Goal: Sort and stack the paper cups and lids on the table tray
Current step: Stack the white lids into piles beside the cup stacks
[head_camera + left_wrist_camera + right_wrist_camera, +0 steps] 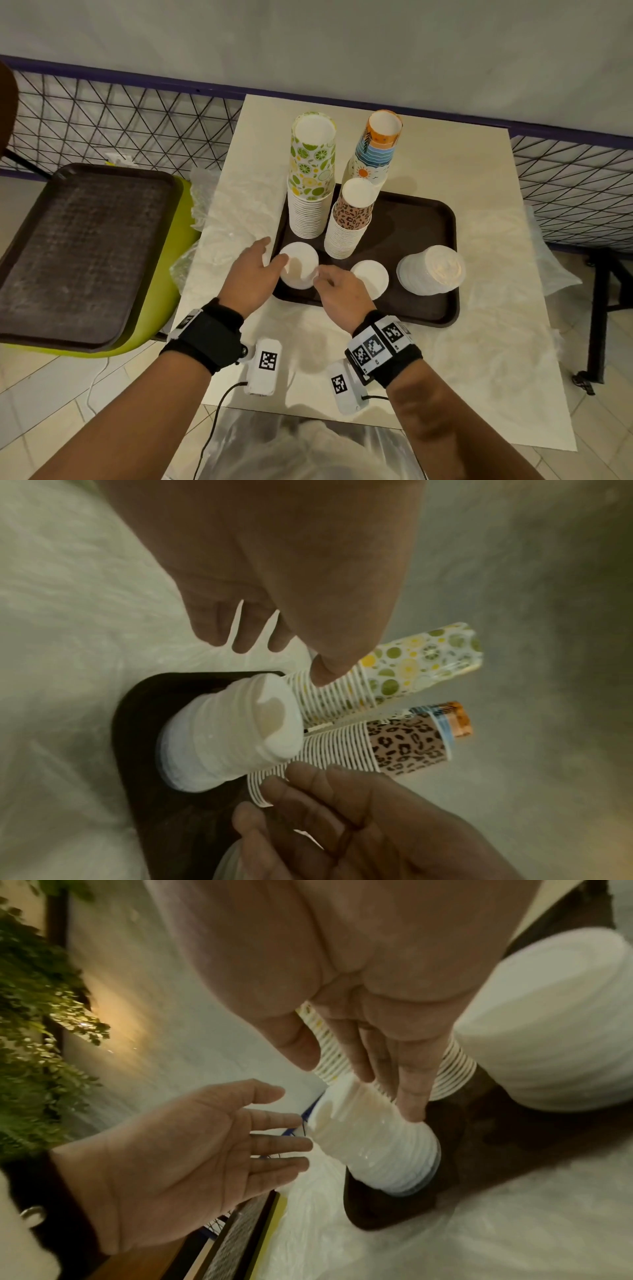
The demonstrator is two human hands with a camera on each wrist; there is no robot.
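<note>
A brown tray (411, 308) on the pale table holds three upside-down cup stacks: lime-print (312, 178), leopard-print (351, 219) and orange-and-blue (376, 147). Three white lid stacks stand along its near side: left (299, 263), middle (371, 277) and a wider right one (431, 269). My left hand (257, 274) reaches to the left side of the left lid stack (373, 1145) with straight fingers. My right hand (337, 291) comes from its right, fingers extended, a fingertip (411, 1110) touching its side. Neither hand grips anything. The same stack (232, 739) stands between both hands in the left wrist view.
A second, bare brown tray (78, 253) lies on a green chair at the left. Clear plastic wrap (236, 205) covers the table left and right of the tray. A black wire fence (120, 116) runs behind the table.
</note>
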